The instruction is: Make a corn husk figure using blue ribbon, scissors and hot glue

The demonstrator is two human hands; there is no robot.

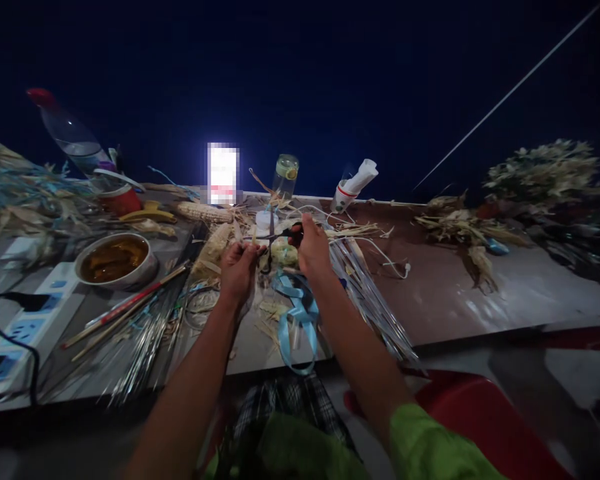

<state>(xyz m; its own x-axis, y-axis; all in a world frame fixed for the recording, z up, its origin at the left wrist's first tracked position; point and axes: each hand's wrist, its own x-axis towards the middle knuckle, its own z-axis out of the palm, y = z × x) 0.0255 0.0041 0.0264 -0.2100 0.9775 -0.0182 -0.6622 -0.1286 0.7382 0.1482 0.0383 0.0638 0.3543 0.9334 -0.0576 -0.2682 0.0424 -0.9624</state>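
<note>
My right hand (314,250) grips a pair of dark-handled scissors (283,233), whose blades point toward my left hand. With its fingers pinched together, my left hand (239,270) holds a thin pale strip, apparently corn husk (254,241), beside the blades. Whether the blades touch the strip I cannot make out. Behind my left hand lie an ear of corn (207,213) and another husk-wrapped cob (215,250). A loop of light blue ribbon (300,320) lies between my forearms, among husk scraps.
A bowl of brown liquid (114,260), a power strip (33,327) and thin metal wires (143,350) are on the left. More wires (375,300) lie right. At the back stand a bottle (75,137), a glowing screen (223,173) and a jar (285,177). Dried flowers (545,170) stand far right.
</note>
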